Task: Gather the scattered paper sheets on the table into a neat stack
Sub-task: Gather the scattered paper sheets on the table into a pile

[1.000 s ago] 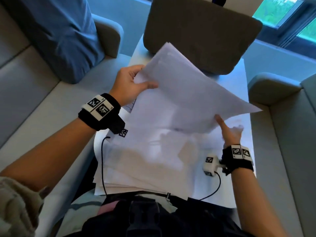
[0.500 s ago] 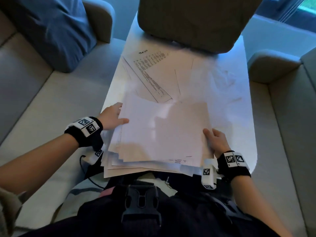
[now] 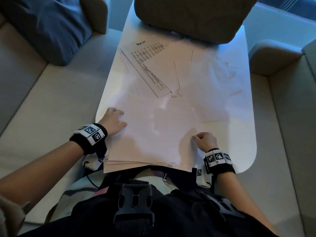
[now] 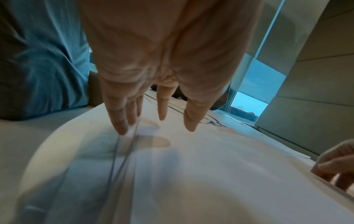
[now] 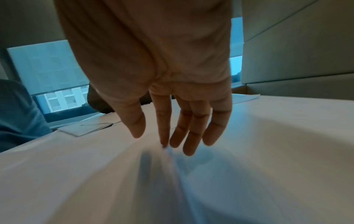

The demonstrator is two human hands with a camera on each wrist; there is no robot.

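worktop (image 3: 246,151): white, rounded near corners, runs up the middle of the head view between two sofa seats. Bare strip only along the right edge; paper covers the rest.
chair back (image 3: 193,16): dark, top centre of frame, overhangs the worktop's far end and hides whatever paper lies under it.
blue cushion (image 3: 46,24): upper left, on the sofa, well off the paper. Not in play.
stack (image 3: 153,130): lower centre of the head view, nearest the body, probably built there so both hands reach it. Near edges are fanned and hang over the worktop edge, so not squared yet.
loose sheets (image 3: 201,69): upper centre to upper right, overlapping at angles, far side of the stack. These are what's left to pull in.
printed sheet (image 3: 150,65): on top of that loose group, skewed diagonally, text block visible. Likely next pick.
left hand (image 3: 112,121): fingers straight and spread, flat at the stack's left edge. Left wrist view shows the fingertips (image 4: 122,130) down beside the sheet edges. Reads as pinning and aligning that side.
right hand (image 3: 205,140): at the stack's right edge, lower right of centre. Fingers slightly bent, fingertips (image 5: 164,142) touching the paper edge, nothing gripped. Reads as nudging that edge inward.
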